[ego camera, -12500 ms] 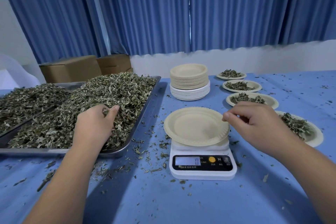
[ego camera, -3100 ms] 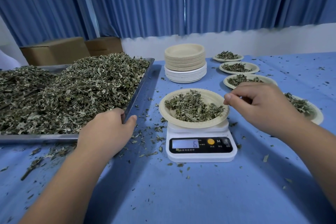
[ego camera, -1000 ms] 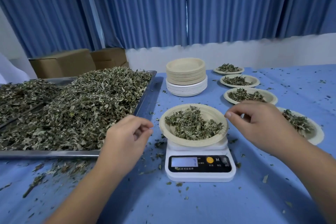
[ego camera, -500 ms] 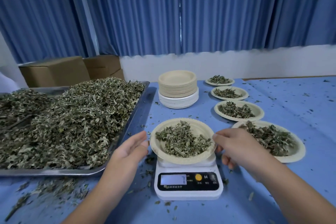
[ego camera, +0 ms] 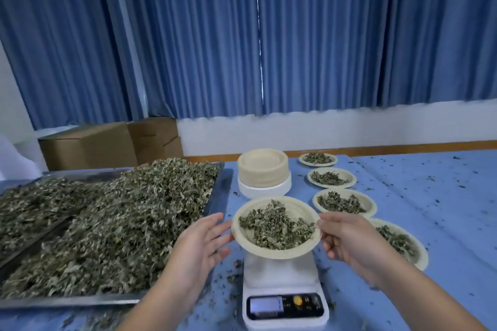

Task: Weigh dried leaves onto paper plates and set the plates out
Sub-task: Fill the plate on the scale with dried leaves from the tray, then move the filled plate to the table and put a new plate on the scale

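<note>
A paper plate (ego camera: 278, 253) heaped with dried leaves (ego camera: 274, 226) hangs slightly tilted just above the white digital scale (ego camera: 282, 274). My right hand (ego camera: 349, 240) pinches its right rim, thumb on top and fingers curled beneath. The straight fingers of my left hand (ego camera: 204, 239) touch the plate's left edge. A large metal tray (ego camera: 80, 301) piled with dried leaves (ego camera: 121, 223) lies to the left. Behind the scale stands a stack of empty plates (ego camera: 263, 169).
Several filled plates run in a row on the right of the blue table, the nearest (ego camera: 403, 243) partly behind my right hand, another (ego camera: 344, 203) beyond it. Loose leaf bits litter the cloth. Cardboard boxes (ego camera: 88, 145) sit behind the tray.
The plate of leaves has come up off the scale between both hands. My right hand now grips the rim and my left hand has moved in against the left edge.
</note>
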{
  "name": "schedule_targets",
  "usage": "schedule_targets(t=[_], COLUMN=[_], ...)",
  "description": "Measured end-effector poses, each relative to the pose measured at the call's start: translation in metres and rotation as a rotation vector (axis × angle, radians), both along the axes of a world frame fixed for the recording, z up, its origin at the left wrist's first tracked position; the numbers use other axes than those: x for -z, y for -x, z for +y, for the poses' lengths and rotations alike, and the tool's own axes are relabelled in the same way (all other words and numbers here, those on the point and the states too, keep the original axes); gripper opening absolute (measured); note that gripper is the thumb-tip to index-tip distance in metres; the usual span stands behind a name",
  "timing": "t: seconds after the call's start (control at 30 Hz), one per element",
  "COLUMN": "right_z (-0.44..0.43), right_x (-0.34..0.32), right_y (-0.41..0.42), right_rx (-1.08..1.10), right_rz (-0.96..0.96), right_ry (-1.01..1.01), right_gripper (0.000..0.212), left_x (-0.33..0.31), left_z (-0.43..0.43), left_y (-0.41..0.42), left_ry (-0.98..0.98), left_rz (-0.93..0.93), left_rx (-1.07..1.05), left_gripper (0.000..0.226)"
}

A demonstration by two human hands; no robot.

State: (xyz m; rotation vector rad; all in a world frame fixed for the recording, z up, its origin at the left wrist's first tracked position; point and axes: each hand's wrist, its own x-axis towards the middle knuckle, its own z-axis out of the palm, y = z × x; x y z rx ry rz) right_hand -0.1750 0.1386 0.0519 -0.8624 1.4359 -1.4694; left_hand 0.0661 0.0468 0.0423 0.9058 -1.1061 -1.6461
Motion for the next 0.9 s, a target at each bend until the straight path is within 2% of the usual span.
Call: schedule_targets(t=[0.13,0.37,0.63,0.77,0.9], right_z=[-0.028,-0.142,-0.206,-0.231,-0.259], right_x=[-0.029,-0.055,-0.066,-0.097,-0.115], right_y=[0.018,0.081,0.116,0.133,0.156], right_rx=[-0.01,-0.032,0.034,0.034,0.047], right_rz=[-0.052,-0.153,-0.253,-0.302,-0.298], right_ry=[0.049,0.075,-0.183,-0.281,-0.31], right_gripper=[0.012,0.021,0.017,0.004,0.012], left_x=[-0.033,-0.075,-0.104,-0.129,-0.144], left_z=[-0.037,-0.153,-0.227,-0.253,-0.281], left_y=[0.015,0.07,0.125,0.15,0.182], left_ry=[-0.028,-0.029,-0.268,-0.33,-0.331], left_rz=[0.019,0.075,-0.026,-0.073,-0.056], left_rx=[0.055,0.067,0.06,0.033,0.032], left_gripper=[0.025,0.021,0.02,0.019,0.014])
